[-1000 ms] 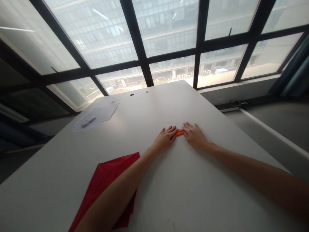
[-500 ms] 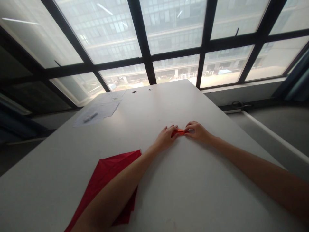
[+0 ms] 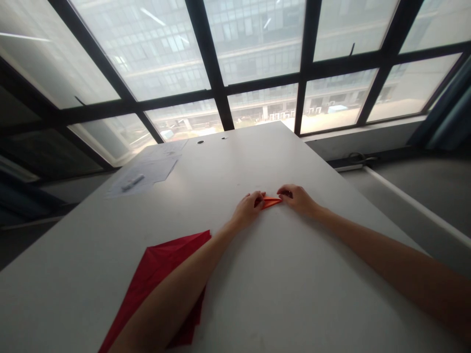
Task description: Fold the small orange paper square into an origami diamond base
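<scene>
A small orange-red piece of folded paper (image 3: pixel 271 202) lies low over the white table (image 3: pixel 294 274), between my two hands. My left hand (image 3: pixel 248 208) is closed on its left end, thumb toward me. At its pointed right end, the curled fingers and thumb of my right hand (image 3: pixel 297 198) pinch the tip. Under my left forearm, a larger red sheet (image 3: pixel 165 264) with creases rests on the table; the arm hides part of it.
White papers (image 3: pixel 154 164) lie at the table's far left, with a whitish cylindrical object (image 3: pixel 133 182) on them. Two dark round spots mark the far edge, before black-framed windows (image 3: pixel 221 93). Right of the table, a pale bar (image 3: pixel 401 196) runs along the floor.
My left hand has shifted slightly left along the orange-red folded paper, so more of it shows. The right hand's fingers have closed in nearer its tip. The view has turned slightly.
</scene>
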`<act>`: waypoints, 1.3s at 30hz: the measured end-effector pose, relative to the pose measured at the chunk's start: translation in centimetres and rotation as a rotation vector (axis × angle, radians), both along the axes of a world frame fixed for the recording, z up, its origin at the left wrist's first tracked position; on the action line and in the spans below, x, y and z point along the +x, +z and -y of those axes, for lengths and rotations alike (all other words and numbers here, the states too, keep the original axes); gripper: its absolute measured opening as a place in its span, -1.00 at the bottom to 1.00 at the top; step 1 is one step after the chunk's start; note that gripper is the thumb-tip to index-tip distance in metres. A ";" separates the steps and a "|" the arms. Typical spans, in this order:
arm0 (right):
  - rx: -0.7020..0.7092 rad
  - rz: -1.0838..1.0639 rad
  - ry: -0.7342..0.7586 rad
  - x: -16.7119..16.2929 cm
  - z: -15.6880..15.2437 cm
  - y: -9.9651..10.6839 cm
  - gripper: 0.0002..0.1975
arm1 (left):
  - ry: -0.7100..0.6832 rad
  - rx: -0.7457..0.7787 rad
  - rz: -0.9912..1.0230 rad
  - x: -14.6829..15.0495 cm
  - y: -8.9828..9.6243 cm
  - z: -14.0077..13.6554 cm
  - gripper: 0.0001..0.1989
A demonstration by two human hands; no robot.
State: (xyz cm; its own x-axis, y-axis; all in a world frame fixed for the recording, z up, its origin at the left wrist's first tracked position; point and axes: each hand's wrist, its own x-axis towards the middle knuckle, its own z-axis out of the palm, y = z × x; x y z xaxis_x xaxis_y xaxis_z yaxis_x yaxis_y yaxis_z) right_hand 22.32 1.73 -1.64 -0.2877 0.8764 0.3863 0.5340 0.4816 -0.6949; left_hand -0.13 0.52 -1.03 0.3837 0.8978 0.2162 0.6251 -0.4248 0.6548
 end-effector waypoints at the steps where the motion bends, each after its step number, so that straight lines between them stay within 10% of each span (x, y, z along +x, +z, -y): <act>1: -0.007 -0.024 0.001 0.0 -0.1 0.0 -0.84 | -0.001 0.003 -0.004 0.0 0.0 0.0 -0.93; 18: -0.082 -0.013 0.080 0.4 -0.9 -0.4 -0.82 | -0.004 0.059 -0.066 0.1 -0.2 0.1 -0.92; 23: 0.009 -0.091 -0.097 0.1 -0.3 0.1 -0.80 | 0.014 0.050 -0.074 0.4 -0.2 0.1 -0.91; 31: 0.279 0.383 -0.128 -2.0 4.1 2.2 -0.72 | 0.016 0.084 -0.070 0.2 0.1 0.4 -0.63; 39: 0.076 0.833 -0.186 -3.0 7.4 2.5 -0.74 | -0.059 0.092 -0.180 0.2 -0.5 0.1 -0.63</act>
State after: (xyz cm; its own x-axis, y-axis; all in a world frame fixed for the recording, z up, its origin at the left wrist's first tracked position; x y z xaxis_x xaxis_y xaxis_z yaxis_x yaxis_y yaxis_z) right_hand 19.30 -5.70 0.90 -0.3581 0.9176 0.1725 0.9309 0.3651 -0.0099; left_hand 0.06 0.40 -1.52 0.4752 0.8521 0.2194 0.7006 -0.5173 0.4915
